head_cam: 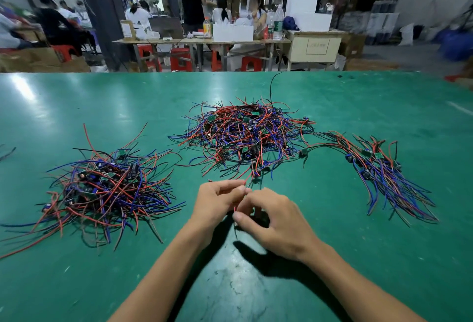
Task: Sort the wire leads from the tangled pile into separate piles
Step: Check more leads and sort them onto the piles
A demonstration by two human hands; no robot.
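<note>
1. No writing is legible — the label on the cream cabinet (316,45) beyond the green table (76,283) is blurred.
2. Left hand (216,200) and right hand (275,221) meet, pinching one thin red wire lead (243,180) just before the big central tangled pile of red, blue and black leads (245,134).
3. Left of that pile lies a looser wire heap (107,191); right of it, a combed bundle (386,175).

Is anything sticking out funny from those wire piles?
Yes. One thin black wire stands up out of the middle tangled pile, curving above the rest. A stray wire end also lies alone on the green table at the far left edge.
</note>
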